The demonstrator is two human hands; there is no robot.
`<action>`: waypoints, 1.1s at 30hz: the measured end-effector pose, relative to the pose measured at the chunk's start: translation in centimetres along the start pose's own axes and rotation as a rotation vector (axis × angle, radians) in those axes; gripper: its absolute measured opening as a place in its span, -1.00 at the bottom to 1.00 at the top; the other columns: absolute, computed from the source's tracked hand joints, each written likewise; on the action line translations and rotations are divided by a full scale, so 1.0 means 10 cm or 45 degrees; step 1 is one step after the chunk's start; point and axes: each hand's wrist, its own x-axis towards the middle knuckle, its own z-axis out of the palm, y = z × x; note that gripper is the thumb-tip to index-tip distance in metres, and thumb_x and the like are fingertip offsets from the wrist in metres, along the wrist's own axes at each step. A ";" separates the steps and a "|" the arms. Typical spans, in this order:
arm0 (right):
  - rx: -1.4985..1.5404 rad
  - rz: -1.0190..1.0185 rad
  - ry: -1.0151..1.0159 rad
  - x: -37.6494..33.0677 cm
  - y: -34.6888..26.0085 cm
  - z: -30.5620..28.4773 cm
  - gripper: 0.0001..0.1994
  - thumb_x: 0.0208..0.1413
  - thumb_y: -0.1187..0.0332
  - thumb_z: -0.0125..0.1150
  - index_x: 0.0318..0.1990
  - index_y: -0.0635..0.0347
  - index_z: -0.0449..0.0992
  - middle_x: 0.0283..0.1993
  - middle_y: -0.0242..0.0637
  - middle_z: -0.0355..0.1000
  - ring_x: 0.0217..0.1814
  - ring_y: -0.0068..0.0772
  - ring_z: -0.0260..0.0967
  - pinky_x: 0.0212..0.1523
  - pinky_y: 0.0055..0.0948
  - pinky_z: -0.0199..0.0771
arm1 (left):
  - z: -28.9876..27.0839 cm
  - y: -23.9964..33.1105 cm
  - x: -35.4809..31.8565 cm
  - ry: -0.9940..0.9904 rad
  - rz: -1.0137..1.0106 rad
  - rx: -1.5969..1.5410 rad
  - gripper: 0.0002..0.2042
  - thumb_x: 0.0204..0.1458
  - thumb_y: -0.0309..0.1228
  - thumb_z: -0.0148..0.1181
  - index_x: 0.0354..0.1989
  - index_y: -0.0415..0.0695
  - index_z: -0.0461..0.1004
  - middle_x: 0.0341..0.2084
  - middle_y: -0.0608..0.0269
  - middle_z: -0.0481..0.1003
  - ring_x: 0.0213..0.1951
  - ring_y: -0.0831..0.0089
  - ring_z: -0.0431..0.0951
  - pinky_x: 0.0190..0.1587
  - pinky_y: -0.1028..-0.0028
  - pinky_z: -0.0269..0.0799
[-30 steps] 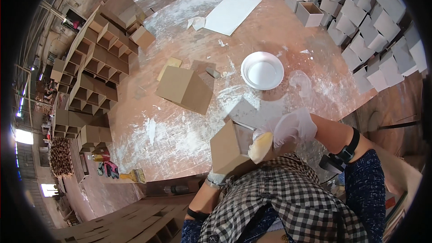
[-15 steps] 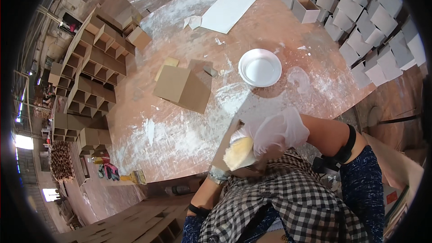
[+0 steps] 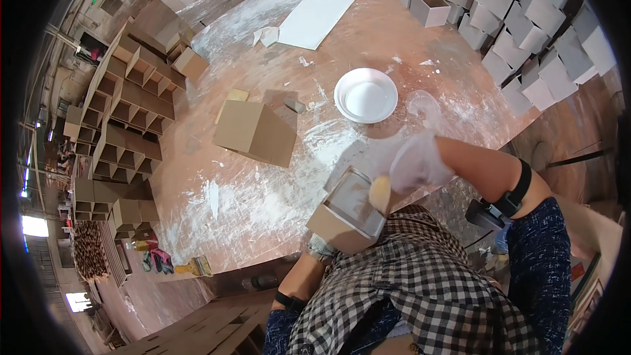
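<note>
Gluing of a small cardboard box (image 3: 348,213), shown at the stage where paste is being spread over one of its faces. The box is held close to the body, just above the near edge of the round tabletop (image 3: 217,204), with a pale, already coated face turned upward. The left hand (image 3: 320,246) is seen only in part beneath the box; it appears to be closed around the lower corner as a support, though its fingers are mostly hidden. The right hand (image 3: 415,163), gloved in white, is closed on a yellowish applicator (image 3: 379,192), probably a sponge or brush head, whose tip is pressed against the upper face of the box.

A white bowl (image 3: 366,95) of pale paste is set on the tabletop beyond the right hand, well apart from the box. A larger plain cardboard box (image 3: 255,133) lies to the left of the bowl, and a white sheet (image 3: 317,16) lies at the far side. Rows of white-covered boxes (image 3: 526,33) are stacked at the far right, and brown open cartons (image 3: 125,112) at the left. A paintbrush (image 3: 190,267) rests at the near left rim.

The coating step is judged to be under way and not yet finished. For the next move, even coverage to the edges would be required, with the box kept steady by the supporting hand.
</note>
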 end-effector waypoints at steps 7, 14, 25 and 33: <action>0.186 -0.405 1.122 -0.19 -0.09 0.15 -0.76 -0.18 0.33 0.14 -0.37 0.33 0.45 -0.44 -0.02 0.41 -0.43 -0.12 0.35 -0.38 -0.30 0.35 | 0.10 -0.21 0.00 0.150 -0.137 -0.846 -0.51 0.11 -0.29 -0.04 0.20 -0.17 0.10 0.14 0.13 0.21 0.13 0.35 0.24 0.18 0.39 0.16; 0.341 -0.132 0.794 0.12 -0.50 0.52 -0.71 -0.19 0.37 0.14 -0.24 0.28 0.43 -0.34 -0.04 0.43 -0.32 -0.09 0.40 -0.29 -0.24 0.39 | 0.14 -0.54 -0.22 0.542 0.334 0.161 -0.43 0.13 -0.17 -0.12 0.28 -0.14 -0.03 0.24 0.14 0.08 0.24 0.35 0.10 0.25 0.40 0.05; 0.339 0.025 1.570 0.38 -0.38 0.57 -0.51 -0.18 0.47 0.16 0.04 0.14 0.35 -0.16 -0.18 0.43 -0.22 -0.16 0.43 -0.26 -0.34 0.43 | -0.01 -0.47 0.02 0.499 -0.029 -0.760 -0.39 0.16 -0.02 -0.27 0.28 -0.18 -0.05 0.23 0.05 0.06 0.26 0.30 0.08 0.29 0.27 -0.04; 0.411 -0.323 1.742 -0.01 -0.75 0.59 -0.47 -0.16 0.44 0.14 0.10 0.12 0.31 -0.09 -0.18 0.43 -0.18 -0.18 0.44 -0.21 -0.33 0.43 | -0.15 -0.36 0.01 0.507 -0.072 -0.770 -0.40 0.17 -0.03 -0.28 0.27 -0.18 -0.05 0.23 0.05 0.08 0.25 0.30 0.09 0.28 0.28 -0.03</action>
